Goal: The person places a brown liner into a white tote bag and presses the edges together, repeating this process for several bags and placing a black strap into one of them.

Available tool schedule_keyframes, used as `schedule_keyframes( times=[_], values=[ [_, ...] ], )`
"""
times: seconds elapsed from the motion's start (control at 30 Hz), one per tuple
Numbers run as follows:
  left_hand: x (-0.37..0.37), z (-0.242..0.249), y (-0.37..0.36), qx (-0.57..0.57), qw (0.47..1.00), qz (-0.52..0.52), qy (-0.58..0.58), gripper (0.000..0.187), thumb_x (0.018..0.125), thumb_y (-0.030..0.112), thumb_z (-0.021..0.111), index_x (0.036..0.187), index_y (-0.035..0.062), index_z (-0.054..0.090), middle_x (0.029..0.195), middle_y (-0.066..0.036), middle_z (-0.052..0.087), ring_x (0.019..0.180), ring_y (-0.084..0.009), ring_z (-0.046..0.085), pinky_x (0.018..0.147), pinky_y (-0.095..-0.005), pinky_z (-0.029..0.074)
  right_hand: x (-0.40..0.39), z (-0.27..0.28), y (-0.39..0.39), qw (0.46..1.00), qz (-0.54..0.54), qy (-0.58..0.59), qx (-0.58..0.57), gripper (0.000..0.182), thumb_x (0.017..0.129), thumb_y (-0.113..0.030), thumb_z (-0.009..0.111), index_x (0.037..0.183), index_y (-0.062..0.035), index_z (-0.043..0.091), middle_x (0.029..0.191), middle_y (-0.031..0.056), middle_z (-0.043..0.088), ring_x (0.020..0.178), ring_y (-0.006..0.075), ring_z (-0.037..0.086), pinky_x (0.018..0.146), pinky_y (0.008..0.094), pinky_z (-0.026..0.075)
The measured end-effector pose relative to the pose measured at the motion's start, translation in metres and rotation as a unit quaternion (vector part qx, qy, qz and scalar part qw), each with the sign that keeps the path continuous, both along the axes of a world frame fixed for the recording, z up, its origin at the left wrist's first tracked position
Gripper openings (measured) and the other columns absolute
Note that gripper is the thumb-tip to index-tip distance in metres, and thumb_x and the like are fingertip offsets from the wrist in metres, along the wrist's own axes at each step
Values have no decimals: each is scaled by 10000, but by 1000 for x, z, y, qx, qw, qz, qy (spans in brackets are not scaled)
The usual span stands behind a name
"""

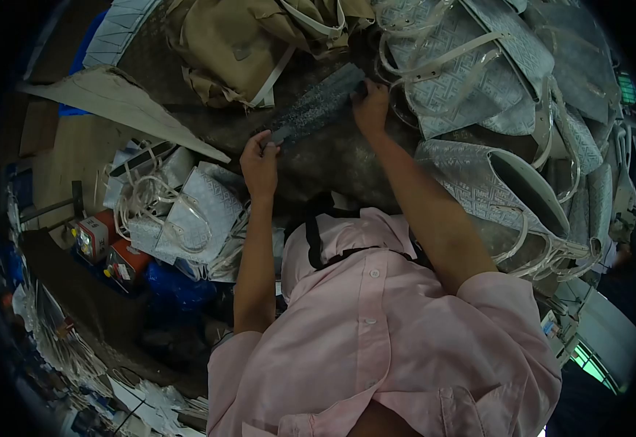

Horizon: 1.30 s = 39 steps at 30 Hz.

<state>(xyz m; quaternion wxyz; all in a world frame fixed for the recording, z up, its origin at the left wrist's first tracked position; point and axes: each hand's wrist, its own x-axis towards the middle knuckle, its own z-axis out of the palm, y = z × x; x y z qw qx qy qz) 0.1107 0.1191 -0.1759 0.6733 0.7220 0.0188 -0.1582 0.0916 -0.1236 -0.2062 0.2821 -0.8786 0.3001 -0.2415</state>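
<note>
A thin, dark, speckled strip [319,100], possibly plastic film or fabric, is stretched at a slant between my two hands over the brown work surface. My left hand [260,162] pinches its lower left end between thumb and fingers. At the upper right end, my right hand [371,109] is closed on the strip's edge. Just beyond the strip lies a tan fabric bag [241,47] with pale straps. Silver patterned handbags [455,91] with plastic-wrapped handles are heaped close to my right hand.
Another silver handbag [471,178] lies on its side by my right forearm. More patterned bags [205,211] are piled left of my left arm, near orange-and-white cans [125,261] and a blue plastic bag [179,288]. A pale pointed sheet [125,105] juts in from the left.
</note>
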Motion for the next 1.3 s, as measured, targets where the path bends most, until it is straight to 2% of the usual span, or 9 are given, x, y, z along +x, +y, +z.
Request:
schedule_keyframes(
  times=[0.03,0.07,0.1,0.57,0.73,0.93,1.07,1.2,1.3],
  values=[
    [-1,7,-1,4,1000,-2,4,244,857,43,593,1089,-33,578,916,-95,574,827,-191,590,737,-334,505,-1,0,0,1000,-23,-9,19,358,726,-80,690,1061,11,605,1027,215,520,971,392,505,823,434,428],
    [-3,15,-3,226,958,-49,-168,253,843,58,613,1081,-22,584,968,-121,546,885,-246,562,745,-368,491,-3,1,-2,999,-24,-4,23,358,726,-80,690,1061,11,605,1027,215,520,971,392,505,823,434,428],
    [-6,20,-2,428,837,-96,-327,263,829,73,634,1074,-11,590,1020,-147,517,942,-301,533,753,-402,477,-5,1,-6,999,-7,0,46,375,720,-93,706,1061,20,598,1046,220,509,968,392,507,827,431,427],
    [28,14,-45,316,809,-259,-423,318,749,63,666,1052,13,587,1060,-148,519,987,-345,502,847,-424,423,-19,11,-9,996,-46,25,74,277,681,-74,740,904,7,598,798,137,602,741,297,595,691,369,474],
    [42,2,-93,292,808,-281,-427,316,742,100,687,1036,24,598,1008,-131,526,935,-328,534,787,-396,464,-23,16,-10,935,-79,-45,342,253,703,-110,756,854,5,588,787,61,618,727,133,594,634,271,479],
    [76,8,-94,257,881,-364,-158,410,685,161,763,1027,4,599,983,-72,578,876,-200,558,789,-314,443,-37,60,-5,790,16,-131,599,232,756,-71,707,967,-4,634,796,37,608,693,88,566,607,236,457],
    [89,21,-83,194,878,-434,-62,556,712,246,759,1193,49,563,1084,-97,595,959,-193,557,828,-320,450,-75,108,27,948,152,-41,277,168,761,-33,697,928,-44,679,806,34,617,705,91,575,602,228,456],
    [102,9,-64,34,888,-457,36,530,807,272,681,1270,65,527,1151,-85,585,1016,-168,541,887,-320,432,-116,159,70,950,232,-99,182,194,733,10,704,916,-52,686,801,61,615,671,133,591,552,241,454],
    [99,9,-63,117,865,-485,-52,474,849,270,634,1256,50,531,1178,-115,584,1057,-192,549,888,-330,437,-135,233,76,903,354,-156,189,169,737,-49,717,901,-56,676,809,82,590,637,182,577,533,263,454]
  ],
)
